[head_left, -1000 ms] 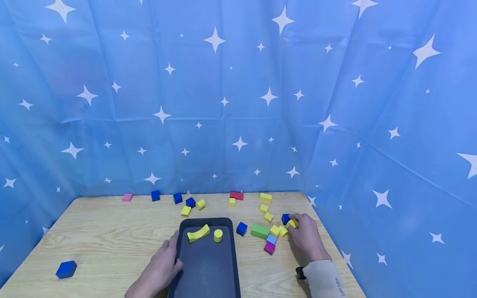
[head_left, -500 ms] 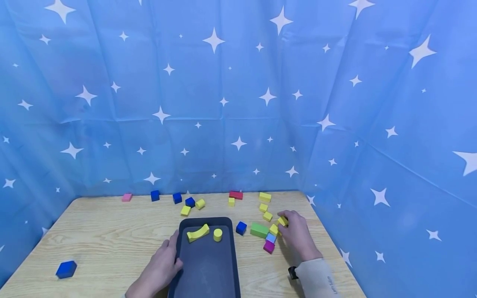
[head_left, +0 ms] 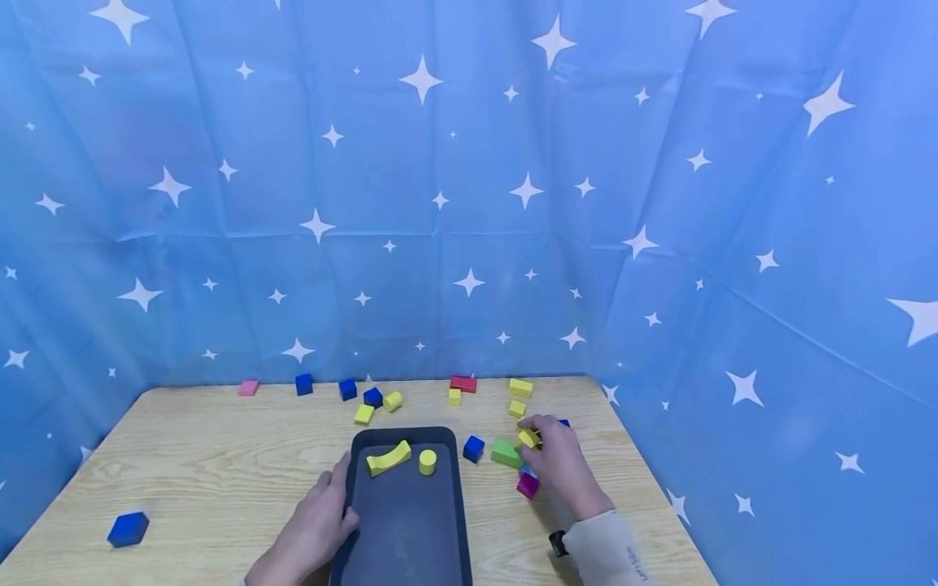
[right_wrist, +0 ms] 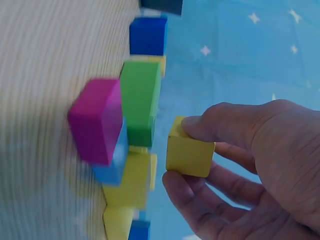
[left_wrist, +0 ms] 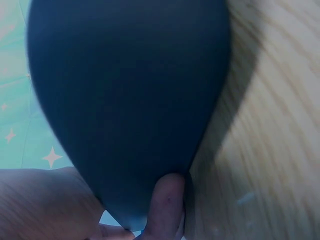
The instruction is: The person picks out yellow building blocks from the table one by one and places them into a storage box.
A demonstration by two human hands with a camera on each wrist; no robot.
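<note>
In the head view my left hand [head_left: 311, 521] grips the left side of a dark grey tray [head_left: 406, 529], thumb over the rim. A yellow arch-shaped block [head_left: 390, 458] and a yellow cylinder [head_left: 428, 462] lie at the tray's far end. To the right, my right hand [head_left: 563, 465] pinches a yellow block [right_wrist: 190, 155] between thumb and fingers, raised above the other blocks. Close by are a green block [right_wrist: 141, 100], a magenta block [right_wrist: 97, 120], a light blue block [right_wrist: 111, 172] and more yellow blocks [right_wrist: 129, 180], partly hidden by the hand in the head view.
A blue block [head_left: 473, 448] sits just right of the tray, another blue block [head_left: 128, 529] at the far left. Along the back edge lie a pink block [head_left: 248, 388], a red block [head_left: 463, 383] and several blue and yellow ones. A starry blue curtain [head_left: 440, 203] surrounds the table.
My right hand has lifted the yellow block away from beside a blue block and carried it left, toward the green block. The left hand and tray stay put.
</note>
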